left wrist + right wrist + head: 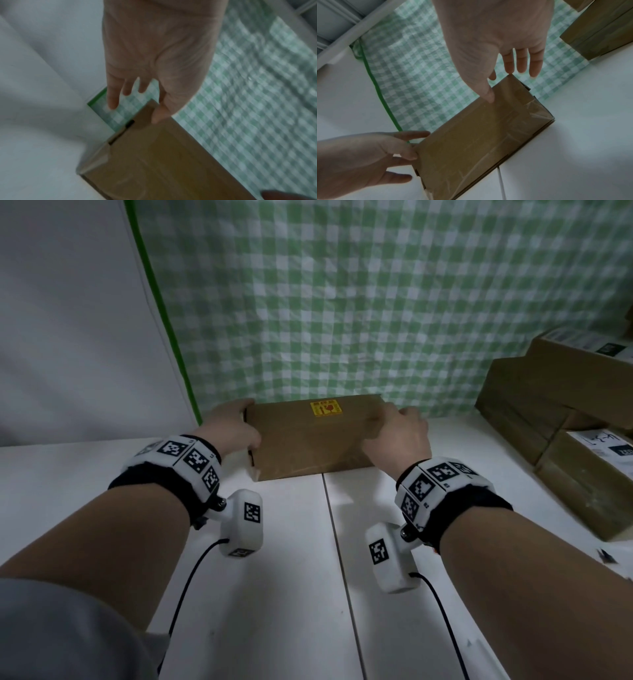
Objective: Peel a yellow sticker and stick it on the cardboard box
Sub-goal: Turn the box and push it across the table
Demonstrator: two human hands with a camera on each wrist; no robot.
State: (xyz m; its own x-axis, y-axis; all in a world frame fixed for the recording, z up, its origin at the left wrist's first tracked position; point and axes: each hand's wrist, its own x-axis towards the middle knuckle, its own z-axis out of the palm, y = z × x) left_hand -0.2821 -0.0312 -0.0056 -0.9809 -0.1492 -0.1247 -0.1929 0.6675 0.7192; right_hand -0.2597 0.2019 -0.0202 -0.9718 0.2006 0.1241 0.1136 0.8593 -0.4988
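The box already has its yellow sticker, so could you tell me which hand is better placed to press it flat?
Probably the right hand: its thumb lies on the box top, nearer the sticker; the left hand holds the end.

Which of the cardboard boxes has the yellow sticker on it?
The cardboard box between the left hand and right hand; the yellow sticker is on top. The stacked boxes at right show none.

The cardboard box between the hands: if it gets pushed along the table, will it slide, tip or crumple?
The cardboard box lies flat and low on the smooth white table, so it should slide rather than tip. Its glossy taped faces may feel slippery. With the left hand and right hand at opposite ends, the walls look stiff and undented. Weight cannot be judged.
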